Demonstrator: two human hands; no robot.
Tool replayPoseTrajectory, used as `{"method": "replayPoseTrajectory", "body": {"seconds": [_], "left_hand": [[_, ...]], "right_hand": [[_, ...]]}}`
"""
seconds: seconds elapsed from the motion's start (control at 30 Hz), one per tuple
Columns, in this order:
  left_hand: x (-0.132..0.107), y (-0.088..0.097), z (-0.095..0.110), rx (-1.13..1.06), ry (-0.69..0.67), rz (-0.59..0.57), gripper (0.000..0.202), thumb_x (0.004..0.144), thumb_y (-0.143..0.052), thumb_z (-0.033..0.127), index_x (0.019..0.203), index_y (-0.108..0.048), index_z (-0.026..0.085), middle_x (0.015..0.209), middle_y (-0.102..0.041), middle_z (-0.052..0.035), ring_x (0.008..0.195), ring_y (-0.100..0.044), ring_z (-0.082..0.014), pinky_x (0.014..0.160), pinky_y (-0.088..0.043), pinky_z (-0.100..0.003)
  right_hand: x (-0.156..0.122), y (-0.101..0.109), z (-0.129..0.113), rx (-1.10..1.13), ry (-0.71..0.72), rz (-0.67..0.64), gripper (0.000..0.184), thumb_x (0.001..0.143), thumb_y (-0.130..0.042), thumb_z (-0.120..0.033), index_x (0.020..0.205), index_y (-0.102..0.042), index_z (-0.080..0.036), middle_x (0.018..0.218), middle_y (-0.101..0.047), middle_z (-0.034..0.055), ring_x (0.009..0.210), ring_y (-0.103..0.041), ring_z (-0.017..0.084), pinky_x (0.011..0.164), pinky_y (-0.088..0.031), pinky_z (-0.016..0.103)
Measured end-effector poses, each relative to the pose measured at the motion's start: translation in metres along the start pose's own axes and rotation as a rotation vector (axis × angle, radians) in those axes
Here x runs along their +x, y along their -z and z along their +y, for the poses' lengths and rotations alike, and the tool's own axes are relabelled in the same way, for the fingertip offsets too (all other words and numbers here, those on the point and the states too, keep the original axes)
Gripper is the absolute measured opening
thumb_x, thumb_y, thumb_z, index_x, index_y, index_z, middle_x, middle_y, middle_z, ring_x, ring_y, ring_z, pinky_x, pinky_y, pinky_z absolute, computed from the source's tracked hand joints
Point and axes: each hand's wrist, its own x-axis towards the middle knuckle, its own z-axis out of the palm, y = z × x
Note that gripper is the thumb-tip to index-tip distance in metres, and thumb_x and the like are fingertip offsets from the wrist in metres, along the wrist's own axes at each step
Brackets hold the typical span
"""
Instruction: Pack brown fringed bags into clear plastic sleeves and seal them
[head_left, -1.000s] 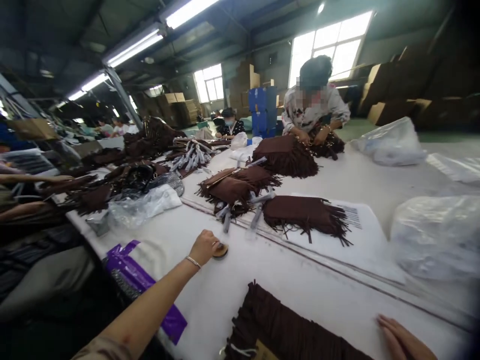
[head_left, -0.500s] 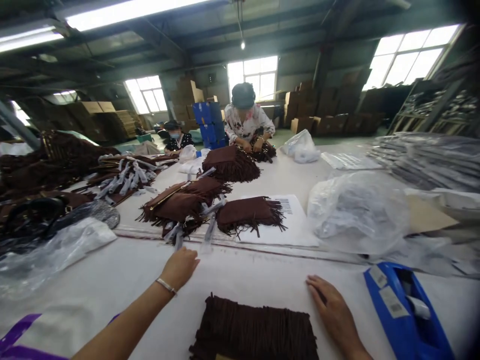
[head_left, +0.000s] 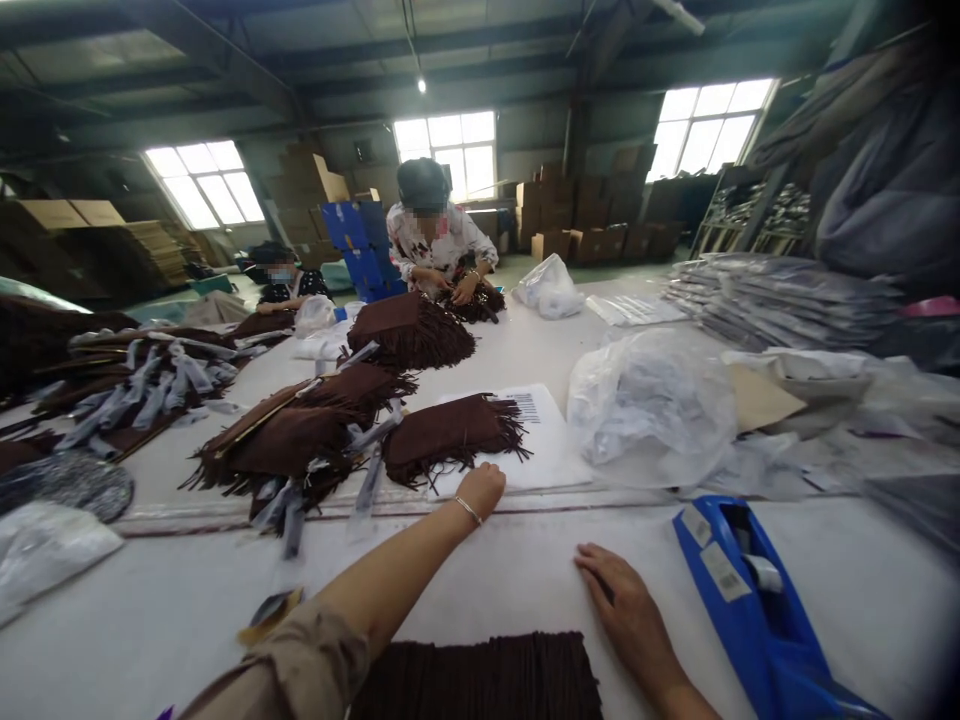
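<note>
My left hand (head_left: 481,490), with a bangle at its wrist, is stretched forward to the front edge of some white sheets (head_left: 551,455). Its fingers are curled closed, and what they hold, if anything, is hidden. Just beyond it lies a dark brown fringed bag (head_left: 442,432), partly on the sheets. My right hand (head_left: 619,600) rests on the white table with its fingers stretched out, holding nothing. Between my arms, at the bottom edge, another dark brown fringed piece (head_left: 480,685) lies flat, partly cut off. A blue tape dispenser (head_left: 757,600) stands right of my right hand.
Brown fringed bags with wrapped straps (head_left: 285,430) lie left of centre. A clear plastic bag (head_left: 652,410) of white material sits at right, before stacked plastic packets (head_left: 780,300). Across the table a co-worker (head_left: 435,235) handles a fringed piece; another person (head_left: 281,280) sits farther left.
My left hand has moved right, from beside the wrapped straps to the front of the white sheets. The view has turned right; my right hand stays on the table.
</note>
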Motion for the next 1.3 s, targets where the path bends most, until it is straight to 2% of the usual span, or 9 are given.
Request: {"method": "replayPoseTrajectory", "body": {"seconds": [0.1,0.3,0.47,0.63,0.83,0.93,1.13,1.2,1.3], "left_hand": [[0.005,0.005,-0.021,-0.135,0.106,0.001,0.01,0.083,-0.053,0.017,0.082,-0.062,0.012,0.09,-0.063,-0.0118,0.09,-0.057,-0.0236,0.079,-0.043,-0.034],[0.017,0.01,-0.047,-0.425,0.284,-0.044,0.024,0.087,-0.055,0.032,0.074,-0.059,0.012,0.057,-0.053,0.0037,0.054,-0.052,-0.0112,0.058,-0.043,-0.025],[0.024,0.017,-0.038,-0.629,0.318,-0.011,0.032,0.081,-0.061,0.04,0.066,-0.056,0.012,0.051,-0.048,0.0051,0.047,-0.045,-0.0086,0.051,-0.039,-0.023],[0.006,0.034,-0.014,-0.813,0.201,0.083,0.044,0.072,-0.059,0.055,0.068,-0.057,0.012,0.055,-0.051,0.0021,0.053,-0.047,-0.01,0.054,-0.038,-0.023],[-0.055,0.043,0.042,-0.875,-0.011,0.005,0.034,0.074,-0.059,0.046,0.074,-0.067,0.013,0.067,-0.061,-0.0022,0.065,-0.054,-0.0137,0.062,-0.04,-0.023],[-0.084,0.047,0.066,-0.796,-0.08,0.091,0.022,0.076,-0.059,0.036,0.071,-0.066,0.016,0.071,-0.062,-0.0009,0.07,-0.054,-0.0137,0.065,-0.039,-0.023],[-0.103,0.07,0.06,-0.713,0.222,0.464,0.033,0.091,-0.03,0.027,0.083,-0.059,0.012,0.07,-0.062,-0.0052,0.064,-0.055,-0.0152,0.06,-0.04,-0.024],[-0.107,0.082,0.056,-0.677,0.272,0.566,0.033,0.092,-0.028,0.026,0.088,-0.057,0.012,0.078,-0.063,-0.0078,0.072,-0.057,-0.0173,0.064,-0.041,-0.026],[-0.125,0.095,0.069,-0.614,0.2,0.621,0.024,0.092,-0.038,0.029,0.087,-0.057,0.016,0.078,-0.063,-0.0053,0.074,-0.059,-0.0178,0.067,-0.039,-0.026]], "right_hand": [[0.0,0.0,0.0,-0.002,-0.005,0.004,0.022,0.089,-0.051,-0.034,0.105,-0.065,-0.026,0.119,-0.06,0.0054,0.114,-0.05,0.027,0.103,-0.036,0.052],[0.0,0.0,0.002,-0.002,0.015,0.012,0.021,0.089,-0.051,-0.032,0.105,-0.064,-0.026,0.118,-0.06,0.0058,0.114,-0.051,0.027,0.102,-0.037,0.052],[0.0,0.0,0.0,-0.021,-0.001,0.007,0.022,0.089,-0.049,-0.03,0.105,-0.064,-0.025,0.119,-0.06,0.0058,0.115,-0.05,0.025,0.103,-0.036,0.05],[0.0,0.0,0.0,0.011,-0.033,-0.006,0.024,0.088,-0.047,-0.031,0.102,-0.066,-0.025,0.118,-0.06,0.0052,0.116,-0.05,0.024,0.105,-0.034,0.046],[0.024,0.012,-0.07,0.359,-0.279,-0.055,0.038,0.085,-0.051,-0.048,0.109,-0.062,-0.021,0.111,-0.064,0.0069,0.106,-0.056,0.025,0.095,-0.041,0.04],[0.034,0.016,-0.116,0.42,-0.27,-0.044,0.036,0.081,-0.056,-0.052,0.086,-0.064,-0.018,0.084,-0.067,0.0057,0.081,-0.061,0.024,0.075,-0.046,0.033],[0.002,0.002,-0.139,0.465,-0.326,0.049,0.037,0.083,-0.049,-0.055,0.072,-0.053,-0.019,0.072,-0.062,0.0029,0.076,-0.058,0.021,0.075,-0.043,0.031],[-0.018,0.001,-0.146,0.548,-0.369,-0.048,0.04,0.082,-0.048,-0.057,0.071,-0.053,-0.019,0.07,-0.063,0.0042,0.072,-0.059,0.021,0.07,-0.047,0.031],[-0.039,0.019,-0.176,0.628,-0.333,-0.514,0.046,0.082,-0.047,-0.06,0.08,-0.062,-0.016,0.073,-0.067,0.0081,0.068,-0.063,0.023,0.063,-0.05,0.032]]}}
